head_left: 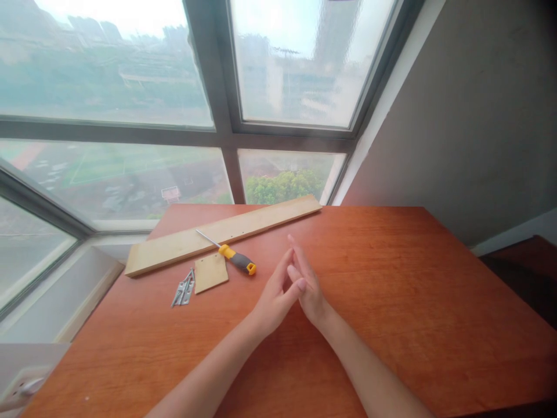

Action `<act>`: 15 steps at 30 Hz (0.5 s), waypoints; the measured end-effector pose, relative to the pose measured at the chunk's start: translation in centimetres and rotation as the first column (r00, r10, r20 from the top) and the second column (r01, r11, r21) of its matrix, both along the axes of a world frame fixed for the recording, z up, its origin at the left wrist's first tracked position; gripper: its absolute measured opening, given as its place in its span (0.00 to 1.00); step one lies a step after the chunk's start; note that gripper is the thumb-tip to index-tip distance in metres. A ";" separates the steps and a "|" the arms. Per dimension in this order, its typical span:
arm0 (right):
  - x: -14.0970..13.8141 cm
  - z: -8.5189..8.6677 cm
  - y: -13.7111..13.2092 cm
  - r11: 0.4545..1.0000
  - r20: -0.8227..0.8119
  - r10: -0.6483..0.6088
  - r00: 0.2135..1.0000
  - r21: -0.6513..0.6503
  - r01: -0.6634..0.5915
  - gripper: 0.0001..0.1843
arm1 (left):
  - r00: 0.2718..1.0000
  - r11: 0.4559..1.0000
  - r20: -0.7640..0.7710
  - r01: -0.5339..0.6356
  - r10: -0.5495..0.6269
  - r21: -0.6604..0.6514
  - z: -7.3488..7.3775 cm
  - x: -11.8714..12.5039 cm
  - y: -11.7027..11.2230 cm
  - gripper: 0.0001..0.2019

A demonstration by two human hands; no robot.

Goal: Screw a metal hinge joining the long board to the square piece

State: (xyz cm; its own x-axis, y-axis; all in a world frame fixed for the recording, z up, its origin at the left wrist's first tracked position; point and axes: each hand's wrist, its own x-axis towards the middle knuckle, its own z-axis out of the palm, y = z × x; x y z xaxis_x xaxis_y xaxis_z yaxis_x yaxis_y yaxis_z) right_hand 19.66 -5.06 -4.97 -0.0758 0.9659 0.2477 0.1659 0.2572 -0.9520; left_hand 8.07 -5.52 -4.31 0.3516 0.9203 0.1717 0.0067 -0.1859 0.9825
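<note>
My left hand [275,295] and my right hand [312,295] meet above the middle of the table, fingertips touching and fingers stretched out. Neither holds anything that I can see. Nearest to them, on the left, lies a screwdriver [237,259] with a yellow and grey handle; its shaft rests over the long wooden board [165,249]. Just beyond its handle is a small square wooden piece [211,276] with small holes along its far edge. Beside that piece a metal hinge [185,295] lies with several screws [177,297] on it.
The reddish-brown wooden table [413,290] reaches to the windows [287,69] behind it. A grey wall [470,128] rises on the right. At the lower left is a wall socket with a plug [30,386]. The long board slants across the table's far left part.
</note>
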 end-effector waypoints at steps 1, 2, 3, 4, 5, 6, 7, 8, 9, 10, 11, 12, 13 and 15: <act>0.0 0.3 -0.2 0.998 -0.054 0.069 0.996 -0.007 -0.069 0.29 | 0.999 0.999 0.045 0.018 -0.016 -0.029 0.1 0.0 0.0 0.37; 0.0 0.6 -0.3 0.992 -0.096 0.127 0.987 -0.007 -0.128 0.29 | 0.996 0.998 0.081 0.038 -0.034 -0.047 0.3 0.0 -0.1 0.38; 0.1 0.8 -0.4 0.985 -0.130 0.171 0.977 0.000 -0.173 0.29 | 0.993 0.997 0.108 0.058 -0.051 -0.058 0.6 0.0 -0.1 0.39; 0.1 1.0 -0.4 0.979 -0.146 0.204 0.968 0.006 -0.206 0.30 | 0.990 0.995 0.128 0.072 -0.064 -0.063 0.8 -0.1 0.0 0.40; 0.2 1.1 -0.4 0.973 -0.153 0.231 0.961 0.012 -0.232 0.31 | 0.987 0.994 0.142 0.084 -0.073 -0.068 1.0 -0.2 0.1 0.40; 0.4 1.2 -0.4 0.967 -0.153 0.254 0.955 0.016 -0.255 0.31 | 0.985 0.993 0.151 0.094 -0.083 -0.068 1.1 -0.4 0.2 0.40; 0.5 1.4 -0.4 0.960 -0.149 0.278 0.949 0.019 -0.278 0.31 | 0.983 0.992 0.157 0.107 -0.095 -0.064 1.2 -0.6 0.3 0.40; 0.6 1.5 -0.3 0.953 -0.141 0.302 0.943 0.021 -0.302 0.31 | 0.981 0.991 0.156 0.122 -0.112 -0.058 1.3 -0.8 0.4 0.38; 0.7 1.7 -0.3 0.944 -0.128 0.329 0.936 0.023 -0.329 0.31 | 0.980 0.989 0.153 0.137 -0.129 -0.047 1.2 -1.0 0.6 0.37; 0.8 1.9 -0.3 0.934 -0.114 0.358 0.927 0.026 -0.357 0.31 | 0.979 0.988 0.144 0.153 -0.147 -0.034 1.1 -1.3 0.7 0.34; 0.9 2.1 -0.4 0.922 -0.104 0.387 0.916 0.027 -0.386 0.31 | 0.977 0.985 0.134 0.170 -0.166 -0.020 1.0 -1.5 0.8 0.31; 0.9 2.3 -0.4 0.909 -0.098 0.417 0.904 0.023 -0.416 0.31 | 0.975 0.982 0.120 0.189 -0.187 -0.006 0.9 -1.7 0.9 0.29; 0.9 2.4 -0.5 0.895 -0.099 0.445 0.890 0.018 -0.446 0.32 | 0.972 0.978 0.105 0.209 -0.208 0.009 0.8 -1.9 0.9 0.28; 0.9 2.6 -0.6 0.880 -0.127 0.473 0.872 0.018 -0.475 0.31 | 0.969 0.971 0.070 0.236 -0.238 0.026 0.7 -2.1 1.0 0.26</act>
State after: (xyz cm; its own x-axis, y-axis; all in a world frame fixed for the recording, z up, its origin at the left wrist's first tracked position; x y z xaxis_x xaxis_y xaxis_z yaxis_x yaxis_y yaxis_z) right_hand 20.55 -5.62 -2.39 -0.4946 0.8251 0.2731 -0.0923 0.2627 -0.9605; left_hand 5.99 -4.52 -3.64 0.5454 0.8088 0.2198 -0.1101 -0.1908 0.9754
